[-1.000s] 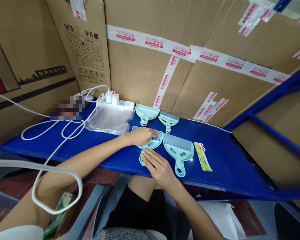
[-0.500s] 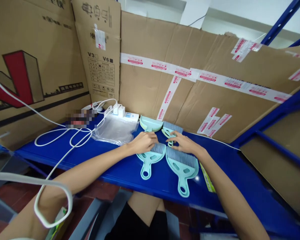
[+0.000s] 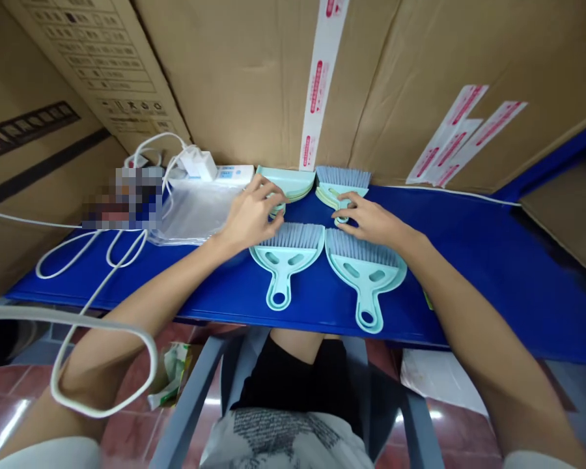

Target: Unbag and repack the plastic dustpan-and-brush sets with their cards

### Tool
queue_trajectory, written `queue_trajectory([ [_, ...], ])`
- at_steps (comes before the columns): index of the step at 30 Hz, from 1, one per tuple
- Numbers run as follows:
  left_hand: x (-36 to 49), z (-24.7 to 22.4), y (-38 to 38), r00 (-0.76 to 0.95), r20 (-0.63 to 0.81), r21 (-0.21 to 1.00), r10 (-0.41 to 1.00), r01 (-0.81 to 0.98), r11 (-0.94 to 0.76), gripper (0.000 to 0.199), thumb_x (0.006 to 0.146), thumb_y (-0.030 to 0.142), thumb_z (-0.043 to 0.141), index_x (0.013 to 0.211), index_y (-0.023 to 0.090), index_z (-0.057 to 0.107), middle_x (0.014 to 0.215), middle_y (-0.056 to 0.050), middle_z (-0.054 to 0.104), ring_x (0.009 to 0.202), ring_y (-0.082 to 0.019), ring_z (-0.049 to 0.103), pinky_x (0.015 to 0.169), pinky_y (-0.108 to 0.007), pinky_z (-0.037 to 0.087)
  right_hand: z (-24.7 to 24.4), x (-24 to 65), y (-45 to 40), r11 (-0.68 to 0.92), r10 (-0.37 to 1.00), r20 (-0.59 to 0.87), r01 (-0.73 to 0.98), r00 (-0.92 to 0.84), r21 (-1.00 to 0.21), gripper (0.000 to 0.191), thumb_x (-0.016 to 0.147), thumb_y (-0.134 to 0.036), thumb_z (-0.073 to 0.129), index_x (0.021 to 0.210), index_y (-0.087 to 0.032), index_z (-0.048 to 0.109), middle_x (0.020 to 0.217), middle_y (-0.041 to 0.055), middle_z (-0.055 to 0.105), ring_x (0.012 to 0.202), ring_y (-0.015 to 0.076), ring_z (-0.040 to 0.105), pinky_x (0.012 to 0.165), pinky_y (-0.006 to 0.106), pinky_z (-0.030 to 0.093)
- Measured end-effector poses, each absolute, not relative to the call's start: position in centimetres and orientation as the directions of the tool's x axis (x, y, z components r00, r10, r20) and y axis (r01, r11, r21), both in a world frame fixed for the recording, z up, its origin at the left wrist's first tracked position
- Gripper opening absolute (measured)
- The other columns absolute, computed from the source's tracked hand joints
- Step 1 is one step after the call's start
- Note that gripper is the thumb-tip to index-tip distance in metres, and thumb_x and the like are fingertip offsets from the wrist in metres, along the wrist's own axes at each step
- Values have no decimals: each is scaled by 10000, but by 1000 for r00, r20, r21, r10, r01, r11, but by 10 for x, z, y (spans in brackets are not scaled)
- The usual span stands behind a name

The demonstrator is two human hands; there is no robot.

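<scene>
Two mint-green dustpans with grey-bristled brushes nested in them lie side by side: a left set [image 3: 293, 258] and a right set [image 3: 366, 277], handles toward me. Behind them are a stack of dustpans [image 3: 288, 182] and a stack of hand brushes [image 3: 342, 177]. My left hand [image 3: 254, 218] has its fingers and thumb curled around the handle of the dustpan stack, partly covering it. My right hand [image 3: 374, 221] pinches the handle end of the brush stack between fingers and thumb.
Clear plastic bags [image 3: 195, 212] lie left of my left hand, before a white power strip [image 3: 234, 174] with plugged-in chargers. A white cable [image 3: 102, 273] loops over the table and my left forearm. Cardboard walls [image 3: 254, 85] stand behind the blue table [image 3: 473, 260].
My left hand has moved from over the left set's brush back to the dustpan stack's handle. My right hand stays at the brush handles. The view has tilted downward.
</scene>
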State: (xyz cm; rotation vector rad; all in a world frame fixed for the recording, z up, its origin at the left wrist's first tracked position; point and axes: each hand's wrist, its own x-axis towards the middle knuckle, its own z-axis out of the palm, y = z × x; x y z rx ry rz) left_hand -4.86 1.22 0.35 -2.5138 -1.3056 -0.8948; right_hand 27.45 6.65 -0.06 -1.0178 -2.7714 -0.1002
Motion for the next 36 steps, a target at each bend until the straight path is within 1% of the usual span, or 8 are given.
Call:
queue_trajectory([
  [4, -58, 0, 19, 451, 505, 100, 736, 816, -569, 370, 907, 283, 676, 1257, 169, 711, 1271, -143, 633, 1298, -396, 484, 1057, -587, 493, 0, 270, 55, 744, 645, 206, 666, -736, 49, 324, 1061, -309, 538, 1241, -196, 782, 1500, 172, 537, 974, 247, 723, 899, 440, 593],
  [9, -61, -10, 31, 459, 494, 175, 738, 779, -602, 356, 920, 258, 683, 1265, 167, 679, 1205, -130, 644, 1199, -335, 525, 1042, -536, 510, 0, 269, 49, 718, 670, 205, 693, -713, 64, 317, 1071, -303, 547, 1280, -219, 770, 1515, 148, 543, 965, 228, 725, 847, 398, 591],
  [16, -58, -18, 36, 441, 542, 192, 716, 764, -616, 336, 923, 225, 680, 1254, 173, 660, 1195, -124, 646, 1168, -324, 547, 1077, -556, 471, 10, 277, 49, 687, 701, 302, 726, -646, -42, 455, 1077, -450, 531, 1497, -301, 625, 1504, 116, 566, 1062, 257, 695, 857, 389, 562],
  [22, -58, -9, 30, 425, 564, 162, 708, 784, -599, 363, 943, 344, 679, 1267, 181, 648, 1234, -123, 642, 1204, -331, 537, 1075, -524, 473, 23, 302, 57, 605, 709, 557, 779, -433, -165, 415, 1056, -372, 500, 1371, -204, 710, 1333, 123, 686, 1026, 272, 696, 919, 422, 553],
  [27, -58, 2, 25, 323, 673, 173, 665, 805, -567, 250, 1014, 360, 574, 1174, 197, 676, 1169, -105, 668, 1132, -287, 601, 1008, -466, 511, 26, 326, 68, 476, 757, 598, 850, -264, -227, 372, 1008, -346, 509, 1201, -189, 786, 1127, 129, 779, 1043, 326, 710, 969, 478, 538],
  [31, -57, 3, 22, 326, 712, 175, 622, 776, -607, 224, 1031, 256, 497, 1083, 188, 704, 1071, -88, 697, 1024, -242, 655, 880, -389, 551, 35, 347, 72, 359, 884, 413, 884, -219, -300, 393, 966, -436, 552, 1121, -168, 795, 942, 112, 806, 868, 280, 744, 865, 402, 554],
  [34, -53, 4, 18, 378, 698, 150, 608, 753, -641, 243, 1016, 214, 486, 1061, 176, 721, 1045, -94, 710, 982, -232, 672, 810, -361, 556, 44, 375, 72, 291, 951, 25, 863, -309, -414, 458, 833, -572, 713, 1019, -158, 782, 876, 106, 799, 749, 238, 725, 761, 350, 547],
  [36, -51, 4, 15, 403, 695, 125, 596, 747, -652, 247, 1005, 204, 490, 1055, 172, 729, 1029, -99, 717, 969, -234, 678, 788, -357, 555, 47, 397, 72, 213, 903, -240, 858, -355, -468, 561, 681, -627, 833, 992, -165, 764, 890, 101, 799, 773, 240, 725, 732, 333, 542],
])
